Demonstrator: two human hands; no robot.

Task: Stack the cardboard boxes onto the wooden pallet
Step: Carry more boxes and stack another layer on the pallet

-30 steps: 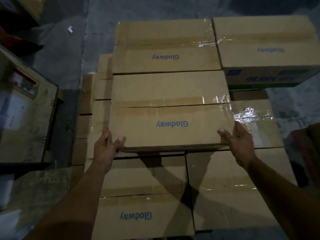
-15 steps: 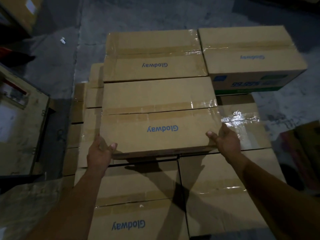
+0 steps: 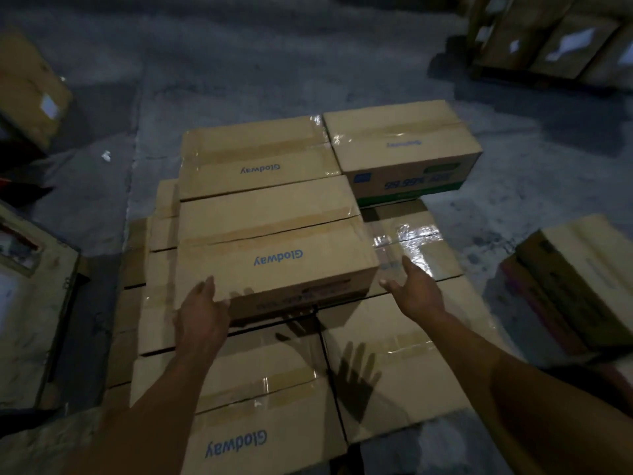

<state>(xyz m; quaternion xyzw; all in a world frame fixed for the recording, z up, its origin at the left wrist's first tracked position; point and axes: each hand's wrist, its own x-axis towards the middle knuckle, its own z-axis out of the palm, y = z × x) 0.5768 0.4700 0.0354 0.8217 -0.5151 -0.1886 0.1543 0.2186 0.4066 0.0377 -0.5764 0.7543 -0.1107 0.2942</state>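
A taped cardboard box marked "Glodway" (image 3: 270, 241) lies flat on the upper layer of the stack, right behind two lower boxes. My left hand (image 3: 202, 310) rests against its near left corner, fingers spread on the edge. My right hand (image 3: 416, 291) hovers just off its near right corner, open and apart from the cardboard. Two more upper boxes sit behind it, one in the middle (image 3: 257, 159) and one at the right (image 3: 400, 145). Lower-layer boxes (image 3: 394, 365) fill the front. Pallet slats (image 3: 132, 265) show at the left edge.
A loose cardboard box (image 3: 575, 282) lies on the concrete floor at the right. A wooden crate (image 3: 30, 303) stands at the left. More boxes on a pallet (image 3: 548, 39) are at the far right, and another box (image 3: 27, 84) at the far left.
The box has settled flat onto the stack. My right hand has let go and pulled slightly away; my left hand has slid to the near corner. My view has drawn back.
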